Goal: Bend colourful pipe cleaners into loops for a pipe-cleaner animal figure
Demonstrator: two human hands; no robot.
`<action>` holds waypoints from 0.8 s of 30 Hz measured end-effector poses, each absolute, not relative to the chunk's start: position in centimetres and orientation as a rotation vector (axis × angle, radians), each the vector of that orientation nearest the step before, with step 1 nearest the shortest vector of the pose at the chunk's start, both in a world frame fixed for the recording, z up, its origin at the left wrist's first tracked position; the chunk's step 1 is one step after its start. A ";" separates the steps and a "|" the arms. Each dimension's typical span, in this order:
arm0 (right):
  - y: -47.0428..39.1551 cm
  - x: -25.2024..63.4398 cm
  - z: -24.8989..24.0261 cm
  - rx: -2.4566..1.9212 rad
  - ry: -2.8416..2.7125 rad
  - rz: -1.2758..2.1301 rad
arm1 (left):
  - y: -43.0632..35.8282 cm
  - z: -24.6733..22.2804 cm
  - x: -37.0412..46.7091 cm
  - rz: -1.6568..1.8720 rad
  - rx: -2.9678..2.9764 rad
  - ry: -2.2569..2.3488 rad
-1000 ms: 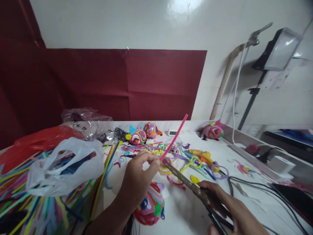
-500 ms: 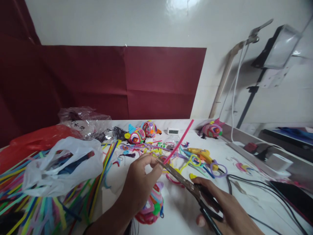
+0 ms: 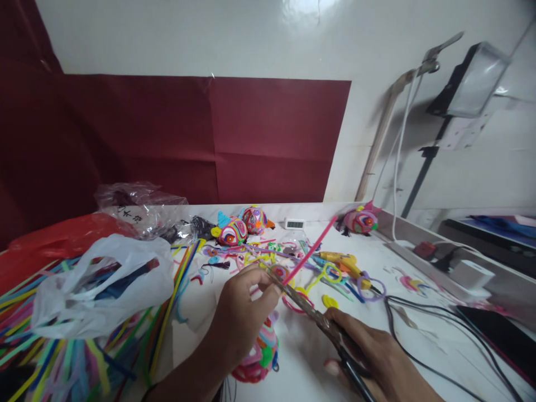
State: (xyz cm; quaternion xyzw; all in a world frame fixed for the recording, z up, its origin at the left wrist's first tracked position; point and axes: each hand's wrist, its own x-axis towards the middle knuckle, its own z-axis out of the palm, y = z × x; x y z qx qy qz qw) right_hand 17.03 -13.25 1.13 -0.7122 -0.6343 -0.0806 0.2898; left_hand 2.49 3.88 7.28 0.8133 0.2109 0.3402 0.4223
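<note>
Scissors [image 3: 312,314] gripped shut in your right hand [image 3: 377,357] meet the pink pipe cleaner [image 3: 310,251] pinched by your left hand [image 3: 245,312] above the cluttered table [image 3: 310,368], so blades this close to your fingertips [image 3: 268,290] could nick them

Home craft table [image 3: 310,357], pipe cleaners [image 3: 75,357], glue gun [image 3: 345,263]

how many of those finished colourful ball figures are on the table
4. Two sit side by side at the back centre, one at the back right by the wall, and one lies under the left hand. More may be hidden among the bags.
</note>
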 end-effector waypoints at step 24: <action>-16.3 19.4 2.3 -1.969 -1.738 -0.490 | 5.3 8.0 2.0 0.842 1.879 0.633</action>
